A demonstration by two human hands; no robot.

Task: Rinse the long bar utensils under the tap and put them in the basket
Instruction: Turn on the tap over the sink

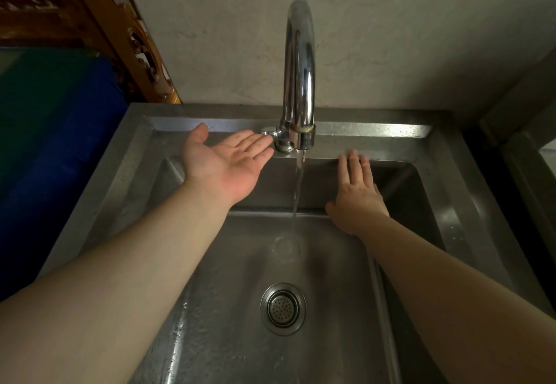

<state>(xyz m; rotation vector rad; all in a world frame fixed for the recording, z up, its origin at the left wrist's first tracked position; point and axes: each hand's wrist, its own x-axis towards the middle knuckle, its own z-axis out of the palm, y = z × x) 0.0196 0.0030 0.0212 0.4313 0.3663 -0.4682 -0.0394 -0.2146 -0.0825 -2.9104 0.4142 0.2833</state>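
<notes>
A person's two bare forearms reach out over a steel sink as water runs from the tap. The left arm stretches forward from the lower left, the left hand turned palm up and spread flat, fingers together and thumb lifted, its fingertips just beside the small tap handle at the base of the spout; whether they touch it cannot be told. The hand holds nothing. The right arm comes in from the lower right, the right hand palm down with fingers extended and loosely spread, its fingertips at the back edge of the basin, just right of the falling stream. It too is empty. The water lands on the wet basin floor above the round drain strainer. No bar utensils or basket appear in view; the basin shows only water. A tiled wall rises behind the sink, with carved wooden furniture and a blue bin to the left.
</notes>
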